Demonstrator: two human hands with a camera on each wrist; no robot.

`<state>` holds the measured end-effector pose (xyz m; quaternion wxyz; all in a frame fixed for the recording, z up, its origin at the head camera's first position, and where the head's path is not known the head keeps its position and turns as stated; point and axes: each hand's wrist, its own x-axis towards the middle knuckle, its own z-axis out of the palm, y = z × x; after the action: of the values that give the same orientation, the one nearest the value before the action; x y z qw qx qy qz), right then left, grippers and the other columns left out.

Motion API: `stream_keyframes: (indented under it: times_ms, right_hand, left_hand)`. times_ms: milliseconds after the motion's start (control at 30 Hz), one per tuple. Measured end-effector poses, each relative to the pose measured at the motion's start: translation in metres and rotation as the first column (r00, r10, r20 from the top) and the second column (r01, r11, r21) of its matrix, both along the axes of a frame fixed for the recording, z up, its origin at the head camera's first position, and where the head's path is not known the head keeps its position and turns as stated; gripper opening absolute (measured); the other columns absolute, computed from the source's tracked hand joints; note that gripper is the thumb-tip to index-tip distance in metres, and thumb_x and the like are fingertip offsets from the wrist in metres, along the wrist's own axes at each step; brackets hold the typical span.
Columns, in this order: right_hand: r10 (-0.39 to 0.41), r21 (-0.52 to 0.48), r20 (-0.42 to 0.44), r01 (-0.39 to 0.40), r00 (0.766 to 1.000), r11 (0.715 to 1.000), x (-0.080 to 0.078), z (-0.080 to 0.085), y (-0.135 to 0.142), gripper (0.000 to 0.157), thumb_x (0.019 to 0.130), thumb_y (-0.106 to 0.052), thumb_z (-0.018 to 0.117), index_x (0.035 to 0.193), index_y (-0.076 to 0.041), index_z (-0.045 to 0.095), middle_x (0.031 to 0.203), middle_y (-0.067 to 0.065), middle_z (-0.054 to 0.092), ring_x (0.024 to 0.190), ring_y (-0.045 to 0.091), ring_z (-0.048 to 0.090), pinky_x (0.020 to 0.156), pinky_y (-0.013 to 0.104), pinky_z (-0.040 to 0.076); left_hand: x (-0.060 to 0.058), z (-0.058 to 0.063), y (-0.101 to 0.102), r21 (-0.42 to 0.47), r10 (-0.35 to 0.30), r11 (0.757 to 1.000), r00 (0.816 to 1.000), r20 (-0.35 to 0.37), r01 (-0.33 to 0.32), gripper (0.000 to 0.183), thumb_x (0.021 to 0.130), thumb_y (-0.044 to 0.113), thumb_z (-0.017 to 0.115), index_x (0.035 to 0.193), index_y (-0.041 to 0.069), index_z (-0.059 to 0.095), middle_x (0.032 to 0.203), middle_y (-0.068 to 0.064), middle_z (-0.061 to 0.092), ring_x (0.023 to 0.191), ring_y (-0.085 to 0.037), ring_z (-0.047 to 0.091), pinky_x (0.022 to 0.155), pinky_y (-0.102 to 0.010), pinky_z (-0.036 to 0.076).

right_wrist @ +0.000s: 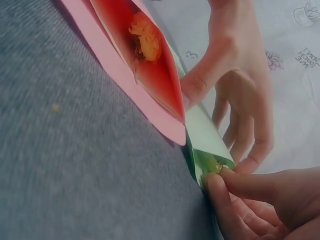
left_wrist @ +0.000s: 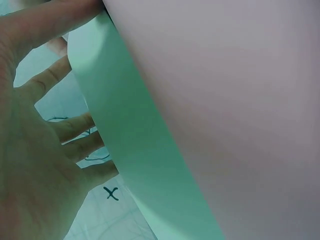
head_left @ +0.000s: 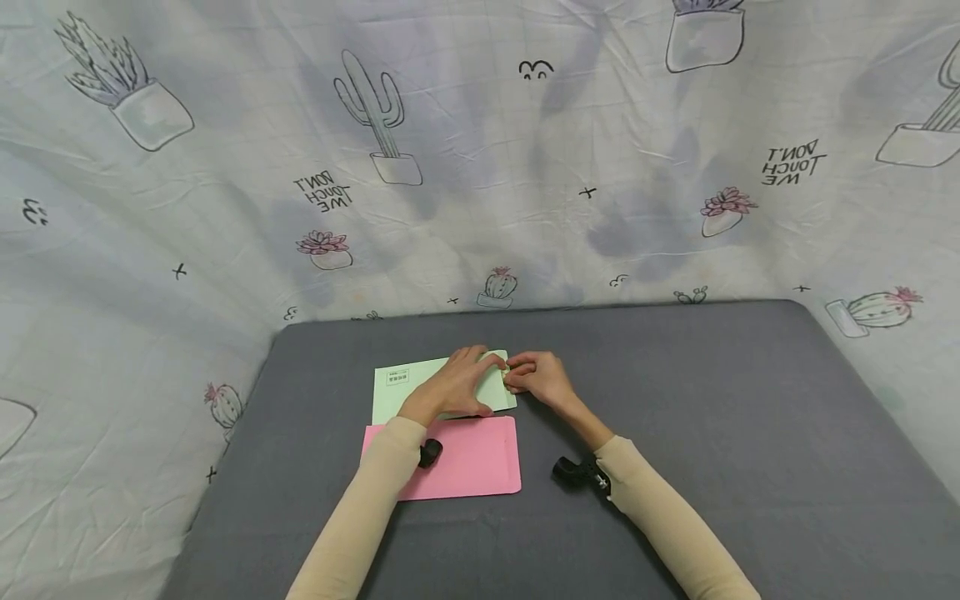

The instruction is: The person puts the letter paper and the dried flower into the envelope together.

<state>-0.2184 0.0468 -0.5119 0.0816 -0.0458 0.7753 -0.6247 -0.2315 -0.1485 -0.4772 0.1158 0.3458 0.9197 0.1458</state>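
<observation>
A pale green envelope (head_left: 397, 396) lies on the grey table, its mouth at the right end. My left hand (head_left: 456, 385) arches over it and grips it across its width, thumb at the near edge and fingers at the far edge. At the mouth, my right hand (head_left: 543, 379) pinches a small yellowish dried flower (right_wrist: 216, 166), partly hidden by the fingertips. Just nearer to me is a pink envelope (head_left: 476, 462), its mouth gaping to the right. Inside the pink envelope sits an orange-yellow dried flower (right_wrist: 146, 40), seen in the right wrist view.
The grey cloth-covered table (head_left: 712, 417) extends widely to the right. A white curtain (head_left: 480, 208) printed with cacti hangs behind it and at the sides. A tiny yellow crumb (right_wrist: 55, 107) lies on the cloth.
</observation>
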Motion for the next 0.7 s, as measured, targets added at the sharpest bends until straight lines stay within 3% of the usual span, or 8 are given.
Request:
stream_keyframes:
  times_ms: [233,500,700]
  right_hand:
    - [-0.001,0.022,0.014,0.001,1.0,1.0,0.001,0.003,-0.006,0.032,0.087,0.002,0.07,0.118,0.006,0.064,0.09,0.02,0.073,0.072,0.023,0.073,0.066,0.03,0.059]
    - [0.077,-0.055,0.042,-0.074,0.996,0.996,0.0,0.002,0.0,0.038,0.09,0.005,0.065,0.126,0.011,0.056,0.096,0.025,0.071,0.079,0.025,0.073,0.07,0.032,0.059]
    - [0.126,-0.083,0.053,-0.122,0.991,0.989,0.001,0.004,0.006,0.042,0.092,0.004,0.063,0.131,0.014,0.05,0.099,0.027,0.07,0.08,0.026,0.072,0.071,0.033,0.059]
  left_hand:
    - [-0.001,-0.001,0.0,0.01,0.003,1.0,1.0,0.013,-0.003,0.067,0.073,0.029,0.085,0.131,0.022,0.051,0.142,-0.015,0.04,0.135,-0.036,0.035,0.114,-0.051,0.026]
    - [-0.003,0.0,0.001,0.002,-0.001,1.0,1.0,0.01,0.001,0.066,0.072,0.029,0.086,0.129,0.024,0.052,0.144,-0.015,0.04,0.136,-0.036,0.035,0.112,-0.051,0.029]
    - [-0.004,0.001,0.002,-0.005,-0.017,1.0,0.999,0.028,0.017,0.065,0.073,0.029,0.086,0.129,0.023,0.054,0.145,-0.015,0.04,0.137,-0.034,0.035,0.114,-0.05,0.026]
